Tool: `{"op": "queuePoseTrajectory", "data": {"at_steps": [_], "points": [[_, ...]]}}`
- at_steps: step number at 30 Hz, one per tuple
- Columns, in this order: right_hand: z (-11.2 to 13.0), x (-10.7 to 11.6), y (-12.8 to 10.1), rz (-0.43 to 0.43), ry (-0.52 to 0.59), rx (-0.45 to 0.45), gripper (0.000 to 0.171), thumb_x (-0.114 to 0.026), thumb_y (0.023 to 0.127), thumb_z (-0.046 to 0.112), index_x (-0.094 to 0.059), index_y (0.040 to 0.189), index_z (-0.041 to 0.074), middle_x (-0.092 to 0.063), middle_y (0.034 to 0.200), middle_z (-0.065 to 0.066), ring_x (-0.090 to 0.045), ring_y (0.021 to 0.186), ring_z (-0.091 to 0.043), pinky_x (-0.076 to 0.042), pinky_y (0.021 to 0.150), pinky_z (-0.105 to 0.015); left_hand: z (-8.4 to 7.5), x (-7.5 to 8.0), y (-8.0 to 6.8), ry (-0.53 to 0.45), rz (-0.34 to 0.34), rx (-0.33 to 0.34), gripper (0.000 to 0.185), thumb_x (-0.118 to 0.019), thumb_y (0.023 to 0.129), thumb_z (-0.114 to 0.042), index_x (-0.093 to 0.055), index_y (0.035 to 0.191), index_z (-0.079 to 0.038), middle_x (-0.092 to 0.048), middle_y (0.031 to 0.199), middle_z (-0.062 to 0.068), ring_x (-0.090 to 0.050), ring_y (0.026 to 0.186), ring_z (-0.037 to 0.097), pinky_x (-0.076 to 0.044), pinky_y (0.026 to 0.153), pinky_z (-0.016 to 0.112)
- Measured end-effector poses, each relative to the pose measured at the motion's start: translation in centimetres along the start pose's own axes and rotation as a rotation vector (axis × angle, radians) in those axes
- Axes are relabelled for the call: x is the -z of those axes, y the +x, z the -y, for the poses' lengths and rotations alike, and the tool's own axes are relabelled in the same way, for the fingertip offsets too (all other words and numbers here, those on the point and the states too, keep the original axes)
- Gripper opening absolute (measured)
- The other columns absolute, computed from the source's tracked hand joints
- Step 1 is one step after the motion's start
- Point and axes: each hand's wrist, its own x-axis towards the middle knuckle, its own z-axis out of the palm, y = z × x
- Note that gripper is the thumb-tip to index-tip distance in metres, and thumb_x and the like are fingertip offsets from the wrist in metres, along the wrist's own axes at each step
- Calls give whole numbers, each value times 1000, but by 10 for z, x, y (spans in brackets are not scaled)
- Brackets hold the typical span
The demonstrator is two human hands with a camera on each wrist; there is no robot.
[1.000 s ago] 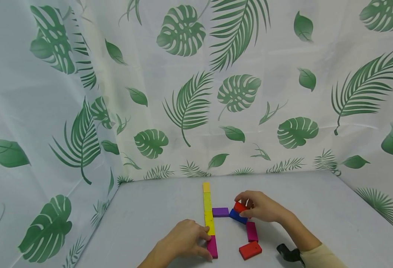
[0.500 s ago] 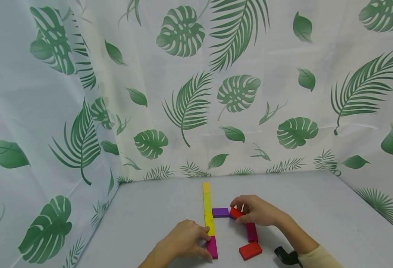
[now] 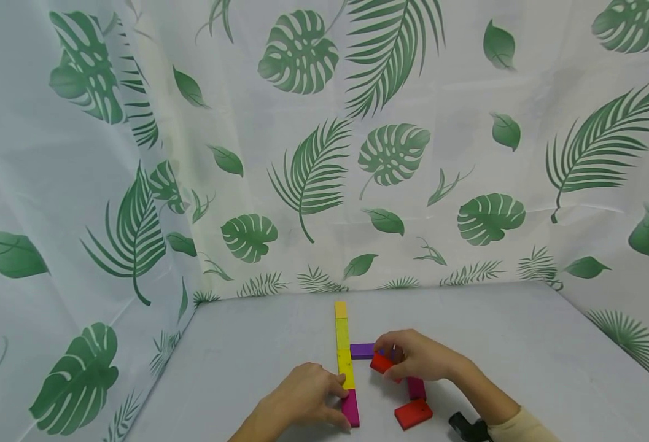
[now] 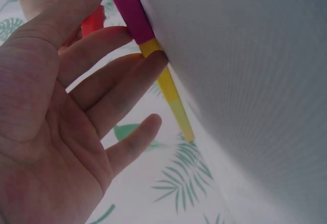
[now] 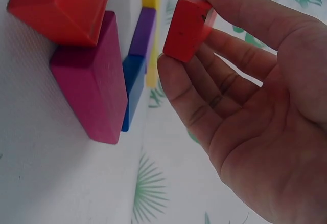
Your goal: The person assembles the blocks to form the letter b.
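My right hand [image 3: 426,356] pinches a red block [image 5: 186,27] between thumb and fingertips, raised off the table in the right wrist view. The hand partly covers the purple block [image 3: 361,351] and nearly all of the blue block [image 5: 134,88]. My left hand [image 3: 309,396] rests beside a straight column of blocks, its fairly straight fingers touching the magenta block [image 3: 350,410] at the near end and the adjoining yellow block [image 3: 345,367]. Past these, the column continues with a yellow-green block [image 3: 342,333] and an orange-yellow end piece [image 3: 341,309].
A second magenta block [image 3: 416,388] lies right of the column, with another red block [image 3: 413,414] at its near end. A black device [image 3: 468,427] sits by the right sleeve [image 3: 523,426]. Leaf-printed sheeting [image 3: 324,270] rises behind the pale tabletop [image 3: 258,344].
My right hand has moved left and toward me with the red block, from above the blue block to a spot nearer the column. The left hand stays in place.
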Motion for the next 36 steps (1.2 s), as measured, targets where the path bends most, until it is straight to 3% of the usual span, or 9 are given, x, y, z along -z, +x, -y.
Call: {"op": "queuePoseTrajectory", "data": {"at_steps": [18, 36], "points": [[8, -9, 1, 64, 0, 13, 42, -84, 87, 17, -70, 126, 13, -68, 99, 3, -65, 82, -16, -58, 71, -25, 0, 0, -2, 15, -40, -41, 53, -84, 75, -65, -81, 116, -32, -74, 127, -9, -69, 117, 4, -54, 100, 29], [14, -18, 1, 136, -9, 3, 41, -85, 86, 17, -71, 125, 17, -69, 97, 7, -65, 84, -13, -58, 74, -24, -2, 1, -3, 8, -34, -31, 52, -85, 75, -64, -81, 116, -32, -74, 126, -10, -69, 116, 3, -54, 99, 28]]}}
